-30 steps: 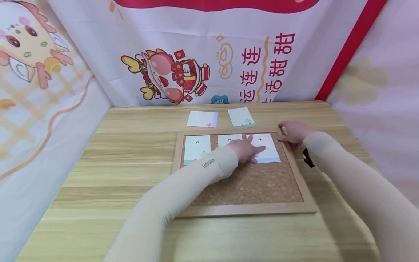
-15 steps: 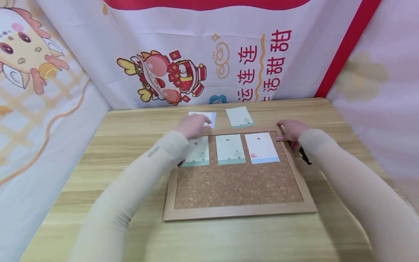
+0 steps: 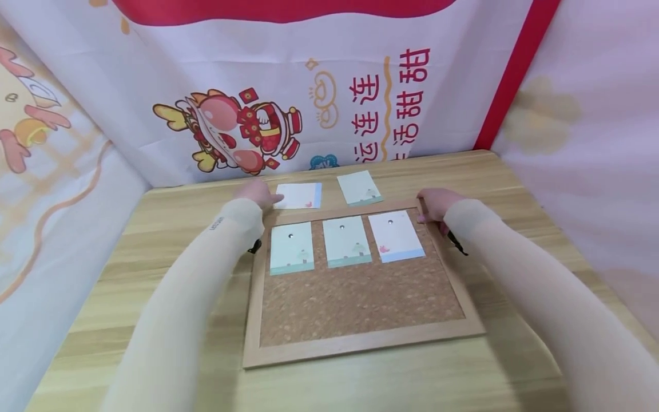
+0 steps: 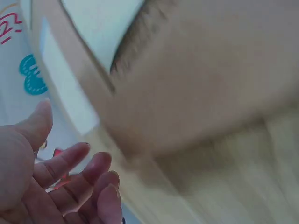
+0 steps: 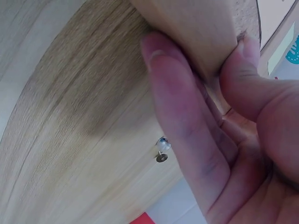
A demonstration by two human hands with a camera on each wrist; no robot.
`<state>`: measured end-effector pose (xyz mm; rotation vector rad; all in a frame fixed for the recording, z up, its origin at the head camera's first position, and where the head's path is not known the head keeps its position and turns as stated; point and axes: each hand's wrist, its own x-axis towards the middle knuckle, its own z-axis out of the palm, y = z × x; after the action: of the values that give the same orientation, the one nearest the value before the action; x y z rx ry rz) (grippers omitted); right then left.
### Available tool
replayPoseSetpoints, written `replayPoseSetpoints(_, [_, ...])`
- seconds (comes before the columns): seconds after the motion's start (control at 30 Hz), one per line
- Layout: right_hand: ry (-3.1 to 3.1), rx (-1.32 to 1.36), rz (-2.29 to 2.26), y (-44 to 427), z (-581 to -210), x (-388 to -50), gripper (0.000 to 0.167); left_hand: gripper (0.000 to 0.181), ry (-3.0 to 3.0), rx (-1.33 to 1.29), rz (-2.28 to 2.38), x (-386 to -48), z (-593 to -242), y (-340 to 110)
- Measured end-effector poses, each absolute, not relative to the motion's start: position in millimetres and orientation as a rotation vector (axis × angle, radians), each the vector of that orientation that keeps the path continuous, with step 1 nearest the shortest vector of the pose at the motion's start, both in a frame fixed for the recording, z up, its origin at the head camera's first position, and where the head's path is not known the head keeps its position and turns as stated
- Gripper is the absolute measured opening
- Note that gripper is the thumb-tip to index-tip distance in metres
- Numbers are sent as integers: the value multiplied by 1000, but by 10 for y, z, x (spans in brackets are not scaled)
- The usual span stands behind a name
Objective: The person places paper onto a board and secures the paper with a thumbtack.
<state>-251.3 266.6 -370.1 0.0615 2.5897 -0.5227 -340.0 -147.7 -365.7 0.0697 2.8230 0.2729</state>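
The left hand (image 3: 255, 193) is just beyond the far left corner of the corkboard (image 3: 360, 309), its fingers loosely spread and holding nothing. A fingertip is at the left edge of the loose blue-edged card (image 3: 297, 196); whether it touches the paper I cannot tell. That card lies flat on the wooden table (image 3: 128, 257), just to the right of the left hand and just past the board's far edge. The loose green-edged card (image 3: 359, 187) lies farther right, between the two hands and touched by neither. The right hand (image 3: 440, 205) grips the wooden frame at the far right corner, thumb over the top and fingers round the outer side. The board lies flat, with three pinned cards in a row along its far half: the left pinned card (image 3: 292, 252), the middle pinned card (image 3: 346, 246) and the right pinned card (image 3: 396, 237). Small metal pins (image 5: 162, 149) are on the table near the right hand's fingers.
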Motion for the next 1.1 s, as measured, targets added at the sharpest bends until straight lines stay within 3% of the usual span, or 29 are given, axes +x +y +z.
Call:
replayPoseSetpoints(0.13, [2596,100,-537,2641,-3713,-2514,69,45,2794,184,223,-3548,-3756,-1315])
replayPoseSetpoints(0.33, [2588,112,-560,2602,-3756,-2524,70,74,2721,253,244,-3752,-3841,-1245])
replayPoseSetpoints(0.67, [2633,79,-497,2627,-3704,-2549,69,77,2704,130,429,-3886,-3888,-1332])
replayPoseSetpoints(1.1, [2599,71,-581,2701,-3754,-2554,73,32,2838,255,905,-3663,-3498,-1760])
